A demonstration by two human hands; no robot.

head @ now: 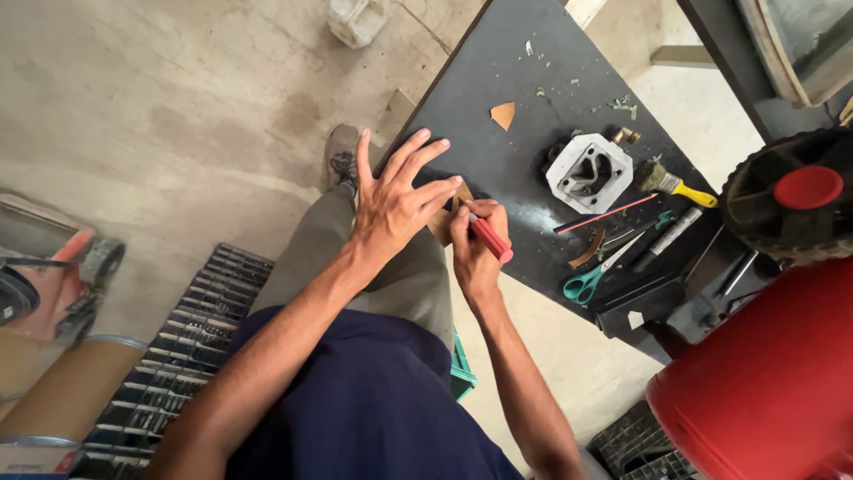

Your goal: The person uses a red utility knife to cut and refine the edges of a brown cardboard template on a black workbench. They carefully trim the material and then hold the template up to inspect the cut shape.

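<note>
Left hand (395, 200) fingers spread, palm pressed flat on a small brown sheet piece (442, 222) at the near edge of the dark tabletop (498, 169). Most of the sheet is hidden under the hand; only an edge shows between the two hands. Right hand (474, 253) closed in a pen-style grip around a red-handled tool (491, 240), tip down on the brown piece right next to the left fingertips. Can't tell if it's a knife or a marker; tip is covered.

Progress, judged: cutting or marking is underway, the piece is pinned down and the tool is on it. A separate brown scrap (503, 115) lies further up the tabletop, well apart, so some cutting looks already done. How much of the line is finished can't be seen.

Beyond the hands: white metal block part (589, 172) with an opening, near mid-tabletop. Yellow-handled brush (675, 184) just right of it. Teal-handled scissors (591, 277) near the right edge, among thin rods and hand tools. Curved brown strip (587, 252) just above the scissors. Green crumbs are scattered on the far end. Red tank (764, 382) at lower right, black wheel with red hub (804, 191) above it. Concrete floor (178, 107) on the left.
</note>
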